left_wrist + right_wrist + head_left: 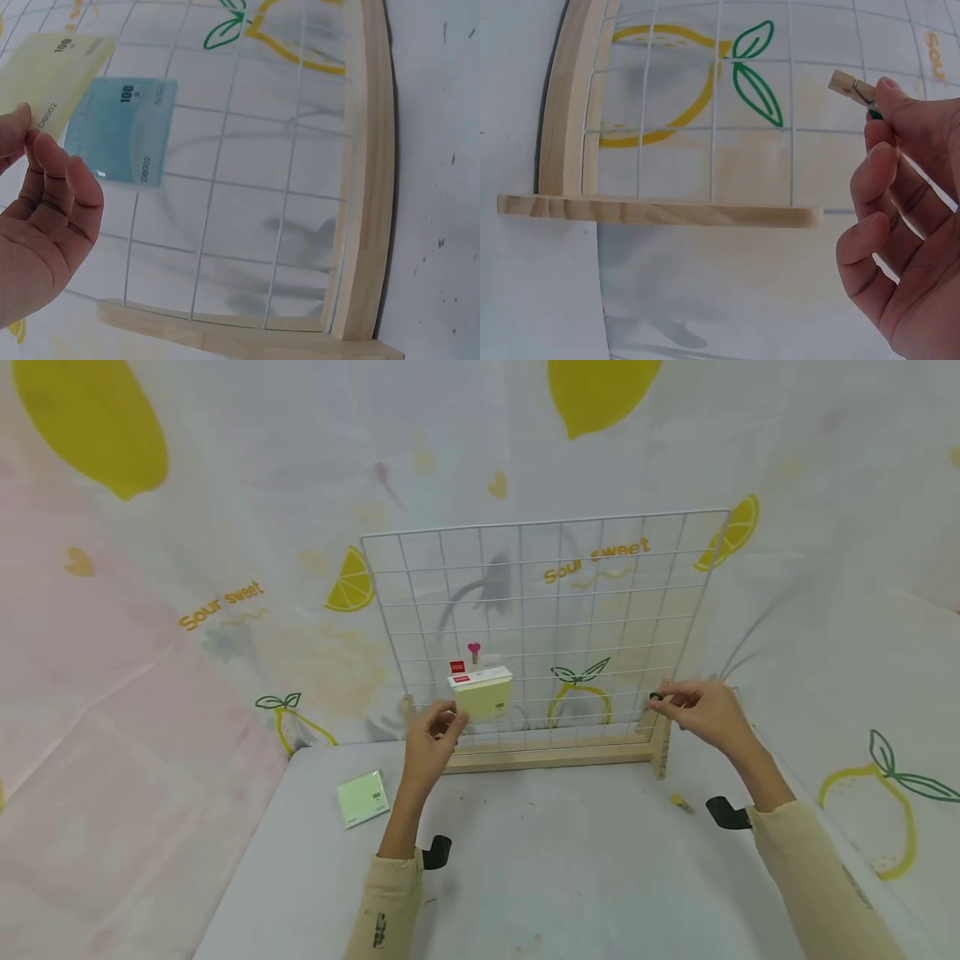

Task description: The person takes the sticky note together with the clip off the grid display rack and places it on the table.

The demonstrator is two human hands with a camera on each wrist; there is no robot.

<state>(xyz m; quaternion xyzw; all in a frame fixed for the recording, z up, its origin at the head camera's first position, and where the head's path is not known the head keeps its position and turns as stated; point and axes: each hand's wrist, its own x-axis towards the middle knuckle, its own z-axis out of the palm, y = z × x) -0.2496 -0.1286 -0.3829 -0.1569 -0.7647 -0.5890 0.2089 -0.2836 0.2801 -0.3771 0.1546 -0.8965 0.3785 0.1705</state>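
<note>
My left hand (437, 735) pinches a pale yellow sticky note pad (483, 697) by its lower left corner, in front of the wire grid panel (558, 618). Behind it a blue sticky note pad (124, 135) is up against the grid, mostly hidden in the head view. A clothespin with a pink heart (474, 648) shows at that pad's top. Between thumb and forefinger, my right hand (701, 710) grips a small wooden clothespin (851, 88) with a dark decoration, near the grid's right side.
A light green sticky note pad (363, 798) lies on the white table (540, 860) at the left. Another clothespin, with a yellow top (681, 802), lies at the right. The grid stands in a wooden base (555, 761) with upright feet, before a lemon-print cloth (262, 485).
</note>
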